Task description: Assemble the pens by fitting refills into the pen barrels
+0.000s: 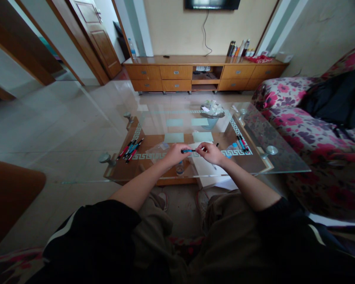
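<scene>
Over the near part of the glass table (154,114), my left hand (176,154) is closed round a black-and-blue pen (188,151), held nearly level. At the pen's right end, the fingertips of my right hand (211,153) pinch together on its thin dark tip. A small dark end shows behind the right hand; what it belongs to is hidden. Left of my hands lies a bunch of pens (130,150) with black, red and blue parts. A smaller group of pens (242,144) lies to the right.
Pale rectangles (174,137) and white paper (202,167) show at or under the glass. A bottle (180,169) is seen below my left hand. Beyond stands a waste basket (211,121). A wooden cabinet (177,73) lines the wall; a floral sofa (296,130) is at right.
</scene>
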The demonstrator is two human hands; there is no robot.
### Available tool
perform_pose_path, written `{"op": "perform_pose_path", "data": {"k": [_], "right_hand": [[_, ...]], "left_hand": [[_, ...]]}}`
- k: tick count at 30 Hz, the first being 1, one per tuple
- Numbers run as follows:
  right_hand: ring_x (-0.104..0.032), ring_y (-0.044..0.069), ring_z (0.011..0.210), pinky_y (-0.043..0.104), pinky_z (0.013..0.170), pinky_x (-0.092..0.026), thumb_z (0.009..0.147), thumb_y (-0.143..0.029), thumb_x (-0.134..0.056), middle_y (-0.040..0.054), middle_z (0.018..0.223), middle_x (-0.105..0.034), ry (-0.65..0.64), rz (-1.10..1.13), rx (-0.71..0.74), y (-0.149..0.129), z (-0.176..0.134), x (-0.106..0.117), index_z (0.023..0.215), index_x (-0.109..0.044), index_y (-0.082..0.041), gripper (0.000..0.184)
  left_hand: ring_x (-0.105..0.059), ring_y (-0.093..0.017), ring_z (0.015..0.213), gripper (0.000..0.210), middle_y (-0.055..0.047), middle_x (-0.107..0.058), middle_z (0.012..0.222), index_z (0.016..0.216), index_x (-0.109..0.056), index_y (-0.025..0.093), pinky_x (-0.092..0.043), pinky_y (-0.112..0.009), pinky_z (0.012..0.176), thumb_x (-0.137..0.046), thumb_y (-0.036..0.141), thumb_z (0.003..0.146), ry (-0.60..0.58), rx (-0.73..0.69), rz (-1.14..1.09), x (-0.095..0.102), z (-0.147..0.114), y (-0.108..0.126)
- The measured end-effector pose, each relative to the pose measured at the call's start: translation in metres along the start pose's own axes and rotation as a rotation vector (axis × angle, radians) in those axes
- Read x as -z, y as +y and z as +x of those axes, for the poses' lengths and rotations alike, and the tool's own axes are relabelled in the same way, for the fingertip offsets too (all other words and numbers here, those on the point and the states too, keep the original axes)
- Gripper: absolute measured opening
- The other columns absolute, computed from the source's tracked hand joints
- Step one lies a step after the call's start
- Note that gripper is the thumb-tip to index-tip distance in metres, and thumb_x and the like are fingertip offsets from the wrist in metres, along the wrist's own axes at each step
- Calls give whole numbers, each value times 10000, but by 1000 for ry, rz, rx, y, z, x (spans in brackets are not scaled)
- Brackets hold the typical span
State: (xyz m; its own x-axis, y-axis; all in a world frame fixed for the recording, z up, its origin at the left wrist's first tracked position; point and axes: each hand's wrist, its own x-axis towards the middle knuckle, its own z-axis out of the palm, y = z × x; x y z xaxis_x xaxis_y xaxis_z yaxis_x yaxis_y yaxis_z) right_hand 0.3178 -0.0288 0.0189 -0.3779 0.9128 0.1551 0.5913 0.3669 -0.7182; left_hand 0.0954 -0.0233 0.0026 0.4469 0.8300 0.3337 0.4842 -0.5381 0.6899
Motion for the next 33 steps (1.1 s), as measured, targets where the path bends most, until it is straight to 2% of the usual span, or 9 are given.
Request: {"op": "perform_pose_path", "data": {"k": [3, 8, 12, 17, 23, 28, 33], "right_hand": [[-573, 145, 639, 255, 625, -417, 963, -454, -461, 46, 709, -662, -16, -31, 10, 0, 0, 1, 729, -667, -165, 425], [-582, 138, 646, 243, 610, -415, 879, -401, -612, 34, 804, -684, -20, -4, -27, 2, 1, -2, 856, -672, -168, 242], [-567, 144, 655, 253, 626, -409, 955, -443, -480, 46, 759, -663, -21, -27, 14, 2, 0, -3, 761, -670, -165, 389], [-574, 132, 650, 242, 627, -407, 901, -440, -579, 29, 810, -685, -34, 3, 23, 3, 0, -3, 885, -673, -171, 286], [-557, 143, 641, 260, 638, -400, 978, -489, -421, 52, 715, -656, -49, -74, 25, 2, 1, -3, 703, -678, -157, 502], [-578, 136, 638, 241, 606, -414, 899, -473, -575, 21, 775, -678, -46, 21, 13, 1, -2, -3, 890, -668, -175, 312], [-580, 144, 688, 243, 654, -424, 920, -415, -550, 23, 768, -663, -49, -19, 75, 0, -1, -3, 848, -655, -180, 267]], "left_hand": [[-694, -171, 868, 178, -40, -763, 969, 972, -765, 184, -515, -264, 809, -668, 239, 834, -1, -11, 6, 1, 0, 1], [-691, -172, 851, 174, -43, -765, 950, 961, -765, 179, -513, -268, 798, -679, 237, 822, -16, 12, 17, 2, 1, 4], [-690, -171, 859, 177, -43, -766, 960, 968, -764, 178, -509, -268, 804, -682, 227, 818, -11, 11, 13, 2, 1, 4], [-691, -168, 830, 162, -46, -768, 941, 947, -770, 174, -507, -270, 791, -692, 227, 815, -11, 10, 8, 1, 1, 2], [-692, -170, 842, 176, -44, -769, 958, 962, -771, 186, -513, -274, 793, -704, 217, 802, -8, 30, 17, -1, 1, 0], [-694, -172, 846, 169, -46, -768, 958, 955, -769, 182, -521, -278, 801, -699, 235, 811, -3, 55, 4, 0, 1, -2], [-696, -169, 860, 171, -50, -768, 970, 970, -772, 179, -519, -285, 834, -694, 224, 825, -5, 34, -3, 1, 0, -3]]}}
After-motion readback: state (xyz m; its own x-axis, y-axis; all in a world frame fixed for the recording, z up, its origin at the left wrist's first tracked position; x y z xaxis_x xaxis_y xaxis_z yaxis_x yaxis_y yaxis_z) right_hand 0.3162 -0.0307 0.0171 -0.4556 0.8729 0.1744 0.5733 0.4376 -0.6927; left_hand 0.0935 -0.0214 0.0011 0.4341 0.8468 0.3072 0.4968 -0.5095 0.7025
